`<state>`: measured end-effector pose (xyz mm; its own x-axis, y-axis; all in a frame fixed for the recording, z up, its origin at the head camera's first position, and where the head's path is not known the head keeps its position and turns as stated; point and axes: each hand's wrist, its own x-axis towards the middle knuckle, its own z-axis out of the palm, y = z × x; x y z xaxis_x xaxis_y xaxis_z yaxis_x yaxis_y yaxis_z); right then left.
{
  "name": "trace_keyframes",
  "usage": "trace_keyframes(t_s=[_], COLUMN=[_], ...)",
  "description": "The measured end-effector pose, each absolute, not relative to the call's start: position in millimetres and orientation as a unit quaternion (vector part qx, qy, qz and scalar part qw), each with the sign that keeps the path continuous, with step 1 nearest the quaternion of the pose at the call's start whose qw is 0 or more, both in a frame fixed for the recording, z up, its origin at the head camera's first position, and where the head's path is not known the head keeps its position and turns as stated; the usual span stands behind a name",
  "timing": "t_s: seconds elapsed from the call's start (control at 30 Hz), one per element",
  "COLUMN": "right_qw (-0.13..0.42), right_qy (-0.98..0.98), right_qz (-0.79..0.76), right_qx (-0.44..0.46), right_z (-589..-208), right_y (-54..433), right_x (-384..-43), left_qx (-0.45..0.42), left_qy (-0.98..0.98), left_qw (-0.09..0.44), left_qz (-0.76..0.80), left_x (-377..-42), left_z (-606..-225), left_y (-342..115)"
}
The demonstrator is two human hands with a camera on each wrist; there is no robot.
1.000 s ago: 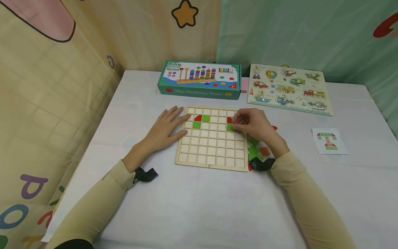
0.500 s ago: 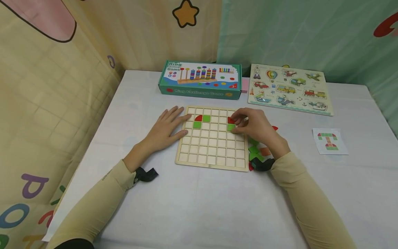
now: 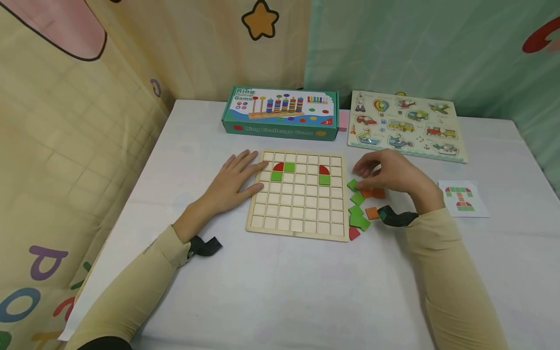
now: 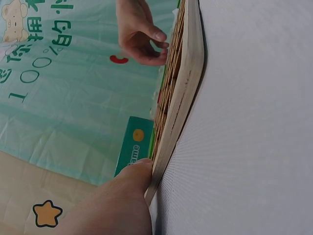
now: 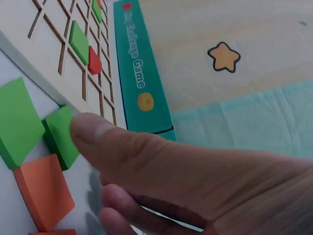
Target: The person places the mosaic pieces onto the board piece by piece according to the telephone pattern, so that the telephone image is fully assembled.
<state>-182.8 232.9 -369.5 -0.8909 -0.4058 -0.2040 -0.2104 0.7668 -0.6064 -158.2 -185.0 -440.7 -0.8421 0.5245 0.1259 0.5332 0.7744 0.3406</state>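
Observation:
A wooden grid board point(image 3: 297, 212) lies flat on the table. In its upper left are a red quarter-round tile point(image 3: 278, 167) and two green square tiles; farther right, another red quarter-round tile point(image 3: 324, 169) sits above a green square tile point(image 3: 324, 180). My left hand point(image 3: 234, 187) rests with spread fingers at the board's left edge. Right of the board, my right hand point(image 3: 393, 172) hovers over loose tiles, thumb and fingers apart. In the right wrist view its thumb is beside a loose green tile point(image 5: 59, 134), with an orange tile point(image 5: 45, 191) nearby; whether it touches is unclear.
Several green, orange and red tiles point(image 3: 359, 222) lie loose along the board's right edge. A printed pattern card point(image 3: 463, 198) is farther right. Behind stand a green Ring Challenge Game box point(image 3: 280, 113) and a vehicle puzzle board point(image 3: 404, 124).
My right hand has let go of the red quarter-round tile on the board and moved right, over the loose tiles. The left hand stays in place.

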Motion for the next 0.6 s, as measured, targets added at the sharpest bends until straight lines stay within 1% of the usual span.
trace_keyframes(t_s=[0.07, 0.13, 0.6], right_qw=[0.18, 0.185, 0.18], right_qy=[0.923, 0.92, 0.925], right_qz=[-0.295, -0.295, -0.276], right_qx=[-0.17, -0.178, -0.187], right_z=[-372, -374, -378], right_y=[237, 237, 224], right_x=[-184, -185, -184], left_qx=[-0.281, -0.282, -0.278], left_qy=[-0.942, -0.941, -0.943], left_qw=[0.013, 0.014, 0.012], left_qz=[-0.184, -0.185, -0.182], left_x=[-158, -158, -158], left_z=[-441, -441, -440], left_y=[-185, -185, -185])
